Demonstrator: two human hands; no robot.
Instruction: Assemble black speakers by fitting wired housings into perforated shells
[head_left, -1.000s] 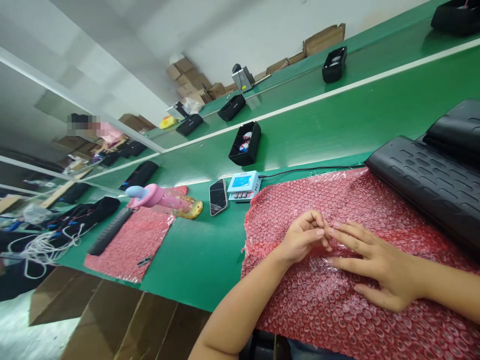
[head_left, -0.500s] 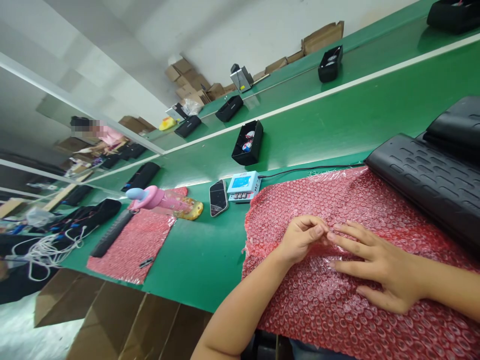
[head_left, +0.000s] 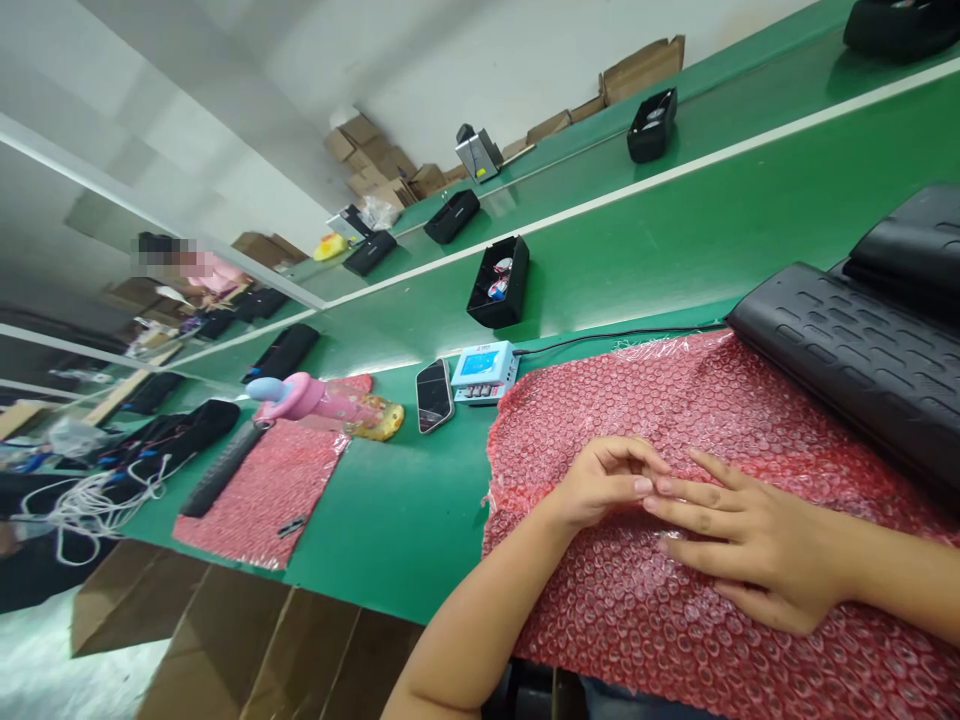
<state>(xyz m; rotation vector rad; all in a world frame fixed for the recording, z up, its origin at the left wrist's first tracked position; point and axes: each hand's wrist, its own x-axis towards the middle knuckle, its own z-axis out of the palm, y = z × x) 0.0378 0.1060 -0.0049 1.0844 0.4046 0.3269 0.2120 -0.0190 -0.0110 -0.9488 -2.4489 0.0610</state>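
My left hand (head_left: 609, 482) is curled above the red bubble wrap (head_left: 570, 410), its thumb and fingers meeting the fingertips of my right hand. Whether anything small sits between them is hidden. My right hand (head_left: 761, 540) is palm down over the wrap with its fingers stretched and spread, and shows nothing in its grasp. Beyond the wrap's left edge are a light blue boxed device (head_left: 482, 372) with a small screen and a phone (head_left: 435, 396). To the right, a long black ribbed casing (head_left: 832, 345) rests on the wrap.
A pink bottle (head_left: 322, 398) stands left of the phone. Further left, a smaller bubble wrap sheet (head_left: 277, 480) bears a dark bar (head_left: 221, 468). White cables (head_left: 97, 500) lie tangled at far left. An opened black casing (head_left: 499, 283) sits on the green line; a person (head_left: 214, 275) works far off.
My left fingers and thumb have shifted slightly, and the right hand's fingertips have moved left against them. Both hands stay over the bubble wrap.
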